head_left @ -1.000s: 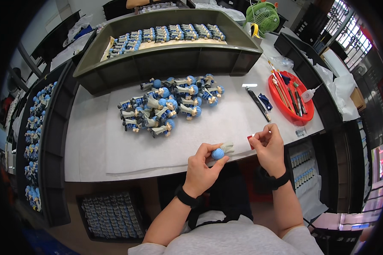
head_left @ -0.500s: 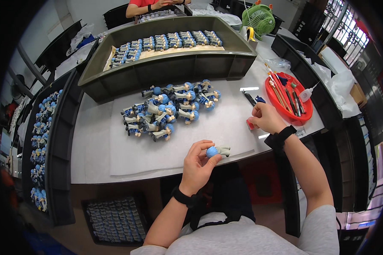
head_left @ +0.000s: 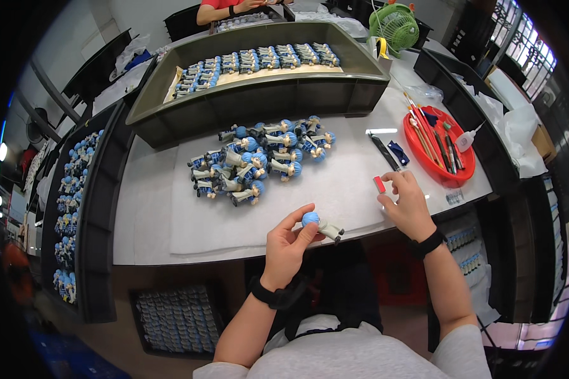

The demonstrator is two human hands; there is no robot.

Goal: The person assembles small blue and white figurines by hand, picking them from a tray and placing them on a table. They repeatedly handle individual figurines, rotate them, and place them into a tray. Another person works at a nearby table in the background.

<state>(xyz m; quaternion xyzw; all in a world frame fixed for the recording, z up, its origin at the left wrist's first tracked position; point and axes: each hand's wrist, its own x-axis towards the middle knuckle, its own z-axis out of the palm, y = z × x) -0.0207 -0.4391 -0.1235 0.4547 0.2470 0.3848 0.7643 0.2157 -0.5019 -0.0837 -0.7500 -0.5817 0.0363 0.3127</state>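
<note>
My left hand (head_left: 286, 247) is closed round the blue-haired head of a small toy figurine (head_left: 328, 230); its pale body and dark feet point right, above the table's front edge. My right hand (head_left: 408, 201) is curled with thumb and forefinger apart, and no object shows between them. Just left of those fingertips lies a small red block with a pale side (head_left: 379, 184). A pile of similar figurines (head_left: 250, 161) lies on the white sheet (head_left: 322, 189) beyond my left hand. Past my right hand are a slim black tool (head_left: 384, 151) and a small dark-blue piece (head_left: 398, 153).
A large olive bin (head_left: 259, 95) with rows of figurines spans the far side. At right stands a red tray (head_left: 439, 175) with brushes and a dropper bottle (head_left: 466, 140). Black crates (head_left: 98, 215) flank the table. A green fan (head_left: 393, 28) and a person's hands (head_left: 250, 6) are farther back.
My right hand has drawn back slightly right and down from the red block, its fingers more apart. In my left hand the figurine has tilted, feet lower. The whole view has shifted a little.
</note>
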